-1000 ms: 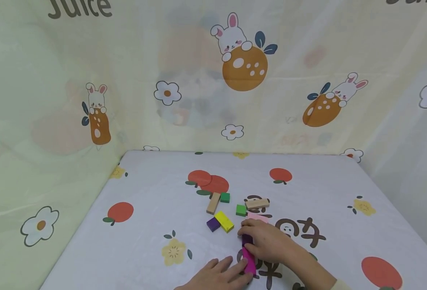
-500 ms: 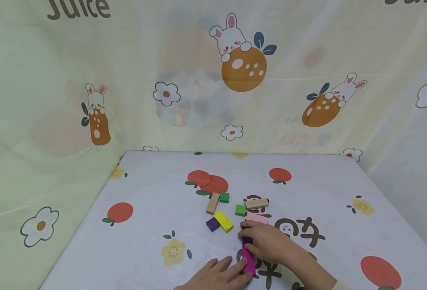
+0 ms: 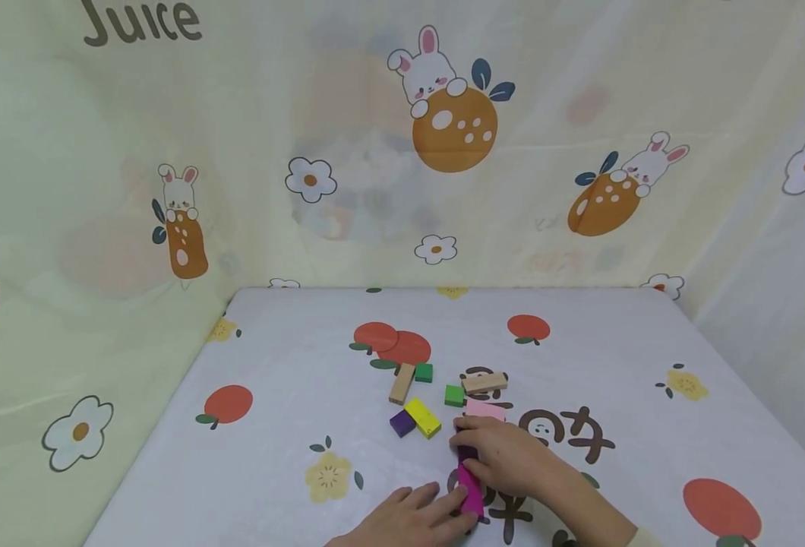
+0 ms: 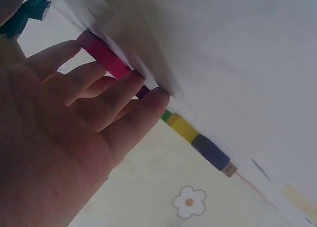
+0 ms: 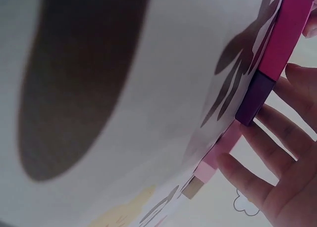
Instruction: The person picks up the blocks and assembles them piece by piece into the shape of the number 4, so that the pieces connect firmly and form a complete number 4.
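Magenta block (landmark): solid magenta oblong block (image 3: pixel 473 494) with flat faces, flat on the white printed cloth of the table (image 3: pixel 252 486), pointing away from the person.
Left hand: left hand (image 3: pixel 409 523) at the magenta block's left side, fingers spread and fairly straight, tips touching it.
Right hand: right hand (image 3: pixel 512 458) reaching over from the magenta block's right, thumb by that block's far end; digits spread apart (right wrist view), tips against the next block in line; whether they truly pinch it, I cannot tell.
Dark purple block: dark purple flat-faced block (image 5: pixel 256 98), end to end with the magenta block, touching its far end, partly under the right hand.
Pink block: pale pink rectangular block (image 3: pixel 485 411), past the magenta block's far end, just beyond the dark purple one (contact between those two unclear).
Farther beyond magenta: small bright green square block (image 3: pixel 454 396) beside a tan wood-coloured oblong block (image 3: pixel 484 384).
Beyond and left of magenta: bright yellow oblong block (image 3: pixel 422 418) touching a small deep violet block (image 3: pixel 402 423); farther, a second tan oblong block (image 3: pixel 402 384) beside a darker green square block (image 3: pixel 424 373).
Backdrop: cream cloth with rabbit prints (image 3: pixel 252 114), well beyond the magenta block.
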Motion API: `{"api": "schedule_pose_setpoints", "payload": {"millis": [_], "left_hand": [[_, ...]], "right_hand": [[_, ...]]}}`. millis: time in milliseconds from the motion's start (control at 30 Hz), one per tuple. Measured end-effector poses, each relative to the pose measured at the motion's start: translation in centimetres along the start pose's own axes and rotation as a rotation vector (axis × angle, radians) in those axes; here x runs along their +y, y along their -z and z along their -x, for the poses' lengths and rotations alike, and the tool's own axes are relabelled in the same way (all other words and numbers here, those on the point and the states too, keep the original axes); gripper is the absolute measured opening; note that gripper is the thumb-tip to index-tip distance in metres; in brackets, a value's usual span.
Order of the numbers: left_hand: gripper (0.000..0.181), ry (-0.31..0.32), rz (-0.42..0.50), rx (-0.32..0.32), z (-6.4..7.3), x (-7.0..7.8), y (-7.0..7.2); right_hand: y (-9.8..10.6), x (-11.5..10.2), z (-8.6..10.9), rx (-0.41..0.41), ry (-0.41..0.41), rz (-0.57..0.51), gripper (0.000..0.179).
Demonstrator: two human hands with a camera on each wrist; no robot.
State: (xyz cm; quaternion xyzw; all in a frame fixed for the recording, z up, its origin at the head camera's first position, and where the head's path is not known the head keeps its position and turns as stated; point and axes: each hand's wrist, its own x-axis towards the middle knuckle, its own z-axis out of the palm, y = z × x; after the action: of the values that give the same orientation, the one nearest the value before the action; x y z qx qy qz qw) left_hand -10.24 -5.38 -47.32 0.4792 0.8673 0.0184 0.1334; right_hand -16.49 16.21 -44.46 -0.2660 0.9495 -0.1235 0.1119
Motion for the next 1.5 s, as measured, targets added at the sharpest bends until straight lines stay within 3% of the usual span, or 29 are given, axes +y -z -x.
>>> {"api": "schedule_pose_setpoints", "payload": {"millis": [667,1033,1500], "left_hand": [[0.065,-0.014,0.02,0.044,0.1,0.0,0.2],[0.075,0.045,0.022,0.037,0.0,-0.4,0.3],[0.086,0.085,0.035,0.007,-0.2,-1.3,0.6]], "right_hand": [[0.1,-0.2,0.1,-0.007,-0.007,-0.005,0.034],[0.3,-0.3,0.4,0.025,-0.01,-0.002,0.042],[1.2,0.7,-1.6,0.299,-0.029,0.089,0.037]]}}
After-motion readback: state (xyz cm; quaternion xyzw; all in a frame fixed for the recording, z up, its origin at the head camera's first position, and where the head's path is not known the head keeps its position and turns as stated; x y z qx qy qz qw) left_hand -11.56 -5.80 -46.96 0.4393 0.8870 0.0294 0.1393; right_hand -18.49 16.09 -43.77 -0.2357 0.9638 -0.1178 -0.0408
